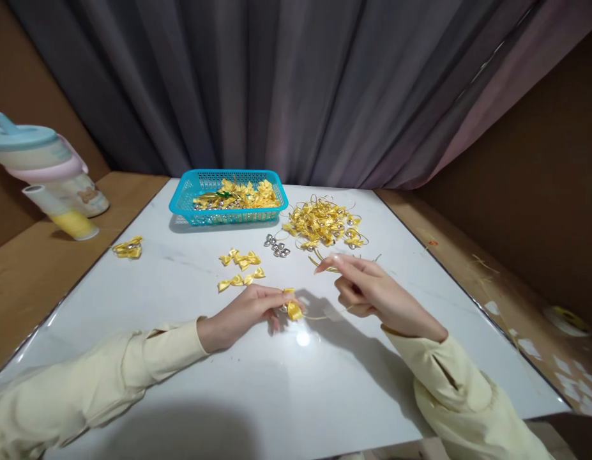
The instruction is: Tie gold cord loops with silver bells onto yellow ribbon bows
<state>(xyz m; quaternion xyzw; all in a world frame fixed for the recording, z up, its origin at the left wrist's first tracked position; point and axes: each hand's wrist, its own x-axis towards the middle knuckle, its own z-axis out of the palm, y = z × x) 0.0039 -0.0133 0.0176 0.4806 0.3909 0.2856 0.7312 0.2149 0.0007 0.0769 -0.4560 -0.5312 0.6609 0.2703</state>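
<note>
My left hand (pixel 250 314) pinches a yellow ribbon bow (pixel 294 311) above the white tabletop, with a small silver bell partly hidden at the fingertips. A thin cord (pixel 319 317) runs from the bow to my right hand (pixel 365 287), whose lower fingers are curled around its end. The right index finger points out to the left. Loose yellow bows (pixel 241 259) lie beyond my left hand. Near them is a small cluster of silver bells (pixel 278 246). Several cut gold cords (pixel 324 262) lie just behind my right hand, partly covered by it.
At the back stands a blue basket (pixel 181 203) with bows and bells. Beside it is a pile of corded bows (pixel 322 220). More bows (pixel 128 248) lie at the left edge. A tumbler (pixel 46 166) and a thread spool (pixel 66 217) stand left; a ribbon roll (pixel 566 321) lies right.
</note>
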